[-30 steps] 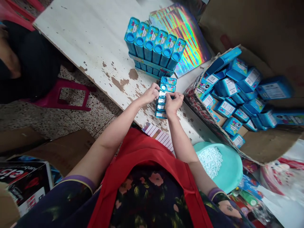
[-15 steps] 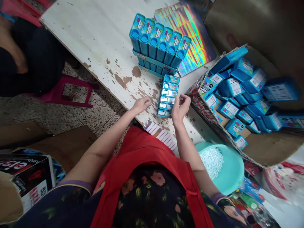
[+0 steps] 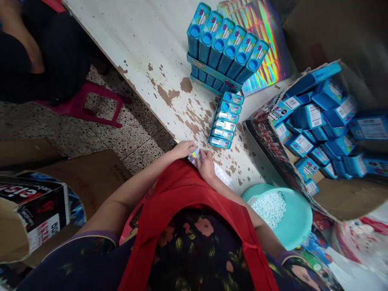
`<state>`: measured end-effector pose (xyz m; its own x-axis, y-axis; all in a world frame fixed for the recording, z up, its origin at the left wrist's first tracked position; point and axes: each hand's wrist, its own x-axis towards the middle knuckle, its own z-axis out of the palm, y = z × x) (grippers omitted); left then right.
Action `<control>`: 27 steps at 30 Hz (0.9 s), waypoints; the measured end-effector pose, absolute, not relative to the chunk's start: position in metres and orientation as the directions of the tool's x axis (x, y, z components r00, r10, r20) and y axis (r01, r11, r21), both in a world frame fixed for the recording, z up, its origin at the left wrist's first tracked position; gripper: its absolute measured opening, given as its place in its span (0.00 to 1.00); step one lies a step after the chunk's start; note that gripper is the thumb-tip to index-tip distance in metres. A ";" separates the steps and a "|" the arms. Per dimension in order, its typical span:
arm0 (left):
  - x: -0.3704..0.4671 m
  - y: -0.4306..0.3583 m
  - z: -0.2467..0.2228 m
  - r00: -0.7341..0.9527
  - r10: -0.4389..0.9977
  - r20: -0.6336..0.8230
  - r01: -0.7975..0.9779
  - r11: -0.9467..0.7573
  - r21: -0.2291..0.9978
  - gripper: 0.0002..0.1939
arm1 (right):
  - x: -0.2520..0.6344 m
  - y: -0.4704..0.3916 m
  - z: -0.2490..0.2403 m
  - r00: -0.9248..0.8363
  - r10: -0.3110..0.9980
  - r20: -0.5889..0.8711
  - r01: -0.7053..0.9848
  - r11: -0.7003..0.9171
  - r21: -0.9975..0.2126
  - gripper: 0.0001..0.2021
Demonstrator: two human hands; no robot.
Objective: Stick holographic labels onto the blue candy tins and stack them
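Shiny sheet lies by the bench edge, apron side of the low tin row. L hand & R hand are both at it, fingers bent nearly closed; can't tell exactly what's pinched. Imo an uneven tug cd crease or tear it; w/ the edge so close, it might slip off. R hand pulled back wide cd bump the bowl, apron side of the row too, & spill pellets.

Pink stool: on speckled floor, left of the table.
Person in dark clothes: beside the table's left edge.
Black-printed carton: lower left of the table.
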<state>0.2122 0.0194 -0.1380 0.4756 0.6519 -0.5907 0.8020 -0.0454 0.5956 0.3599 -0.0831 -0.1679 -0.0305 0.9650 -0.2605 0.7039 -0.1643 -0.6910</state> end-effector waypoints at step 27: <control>0.236 0.019 -0.139 0.366 0.691 -0.623 0.903 -0.102 0.418 0.16 | 0.356 -0.090 -0.166 -0.153 0.943 -0.295 0.763 -0.077 -0.642 0.31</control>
